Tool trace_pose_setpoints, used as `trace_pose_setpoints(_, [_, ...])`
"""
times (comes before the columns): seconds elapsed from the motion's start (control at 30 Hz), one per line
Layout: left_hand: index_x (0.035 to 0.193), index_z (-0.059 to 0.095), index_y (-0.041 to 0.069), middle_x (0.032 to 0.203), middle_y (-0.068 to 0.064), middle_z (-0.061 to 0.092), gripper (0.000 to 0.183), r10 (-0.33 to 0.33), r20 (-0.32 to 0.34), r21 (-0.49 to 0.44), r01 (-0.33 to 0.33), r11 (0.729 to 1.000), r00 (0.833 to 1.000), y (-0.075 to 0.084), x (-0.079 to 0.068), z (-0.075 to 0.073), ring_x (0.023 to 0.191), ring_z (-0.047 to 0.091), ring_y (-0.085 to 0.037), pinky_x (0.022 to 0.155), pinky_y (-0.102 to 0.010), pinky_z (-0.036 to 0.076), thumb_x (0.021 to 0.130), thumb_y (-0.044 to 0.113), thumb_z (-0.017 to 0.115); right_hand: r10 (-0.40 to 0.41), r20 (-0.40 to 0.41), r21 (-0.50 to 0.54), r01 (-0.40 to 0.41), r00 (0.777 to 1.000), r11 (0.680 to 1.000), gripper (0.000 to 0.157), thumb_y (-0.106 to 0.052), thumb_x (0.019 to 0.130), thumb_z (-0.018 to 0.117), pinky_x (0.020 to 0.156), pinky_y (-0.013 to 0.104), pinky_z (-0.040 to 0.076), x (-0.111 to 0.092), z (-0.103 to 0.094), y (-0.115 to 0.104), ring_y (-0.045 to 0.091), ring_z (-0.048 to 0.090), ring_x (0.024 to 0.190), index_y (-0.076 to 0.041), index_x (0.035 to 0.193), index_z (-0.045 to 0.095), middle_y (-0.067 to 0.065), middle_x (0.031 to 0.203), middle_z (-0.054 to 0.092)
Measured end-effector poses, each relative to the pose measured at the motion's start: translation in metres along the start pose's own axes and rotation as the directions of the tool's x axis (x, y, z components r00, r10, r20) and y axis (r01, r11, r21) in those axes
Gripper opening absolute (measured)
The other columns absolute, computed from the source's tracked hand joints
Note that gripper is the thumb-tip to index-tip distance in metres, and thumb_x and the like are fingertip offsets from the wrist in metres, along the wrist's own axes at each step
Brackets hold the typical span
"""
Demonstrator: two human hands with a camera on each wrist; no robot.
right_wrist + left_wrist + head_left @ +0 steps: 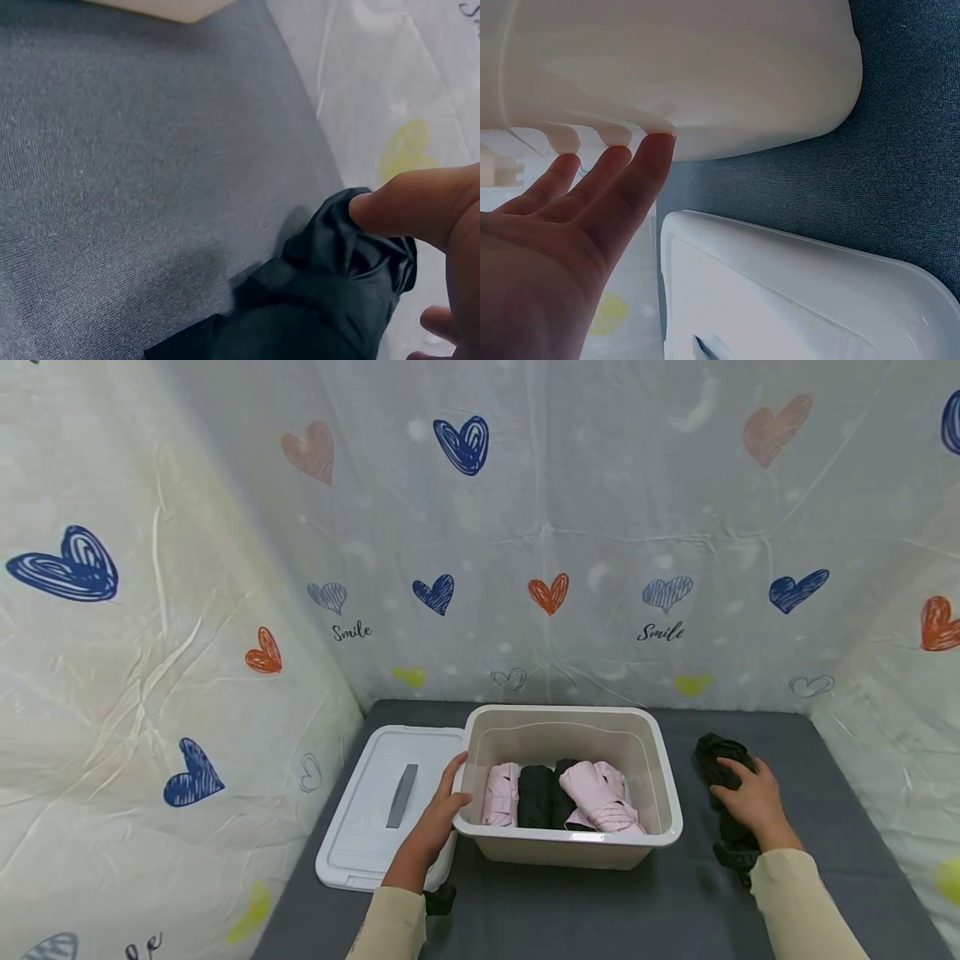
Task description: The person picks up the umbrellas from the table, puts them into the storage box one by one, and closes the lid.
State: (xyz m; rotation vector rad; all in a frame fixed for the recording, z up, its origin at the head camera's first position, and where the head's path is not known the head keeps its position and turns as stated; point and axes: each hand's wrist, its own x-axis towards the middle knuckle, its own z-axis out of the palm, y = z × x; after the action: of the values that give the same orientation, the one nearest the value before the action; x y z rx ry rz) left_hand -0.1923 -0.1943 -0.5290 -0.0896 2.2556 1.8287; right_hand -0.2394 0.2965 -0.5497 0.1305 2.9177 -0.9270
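My left hand [435, 818] holds the left rim of a beige storage box [555, 852], its thumb over the edge. In the left wrist view its straight fingers [600, 187] touch the box's outer wall. Inside lie pink rolled bundles [600, 793] and black ones [535, 797], side by side, looking like folded umbrellas. Right of the box, my right hand [753, 802] grips a black folded umbrella [720, 752] of shiny, wrinkled cloth. The right wrist view shows the thumb on that umbrella [322, 292]; part of the other fingers' contact is hidden.
A white lid [356, 810] with a grey handle [402, 795] lies left of the box, close to the left forearm. Both rest on a dark grey table [540, 910]. A heart-printed curtain [487, 527] hangs behind the table and along its sides.
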Motion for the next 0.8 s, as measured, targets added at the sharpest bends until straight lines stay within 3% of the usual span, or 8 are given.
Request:
trace_pose_setpoints(0.4, [0.145, 0.019, 0.053, 0.158, -0.005, 0.019, 0.064, 0.007, 0.001, -0.002, -0.007, 1.000, 1.000, -0.001, 0.000, 0.001, 0.138, 0.030, -0.036, 0.103, -0.065, 0.031, 0.095, 0.021, 0.041, 0.127, 0.111, 0.007, -0.128, 0.986, 0.992, 0.065, -0.026, 0.092, 0.056, 0.096, 0.080, 0.011, 0.012, 0.006, 0.009, 0.068, -0.009, 0.133, -0.004, 0.148, 0.032, 0.043, 0.150, -0.013])
trace_pose_setpoints(0.6, [0.145, 0.018, 0.053, 0.159, -0.005, 0.019, 0.064, 0.011, -0.004, 0.011, -0.011, 1.000, 1.000, 0.000, -0.001, 0.001, 0.138, 0.031, -0.037, 0.101, -0.064, 0.034, 0.095, 0.021, 0.041, 0.171, 0.163, -0.014, -0.171, 0.972, 0.985, 0.069, -0.017, 0.088, 0.057, 0.094, 0.081, 0.015, 0.017, 0.007, 0.014, 0.071, -0.001, 0.130, -0.009, 0.150, 0.030, 0.043, 0.149, -0.014])
trace_pose_setpoints(0.8, [0.147, 0.018, 0.051, 0.159, -0.005, 0.018, 0.065, 0.019, -0.012, 0.022, -0.019, 1.000, 1.000, -0.001, 0.000, 0.001, 0.138, 0.031, -0.037, 0.101, -0.063, 0.035, 0.094, 0.022, 0.041, 0.147, 0.173, -0.049, -0.140, 0.974, 0.989, 0.070, -0.014, 0.087, 0.056, 0.090, 0.078, 0.025, 0.017, 0.008, 0.019, 0.072, 0.017, 0.124, -0.011, 0.151, 0.028, 0.046, 0.147, -0.003])
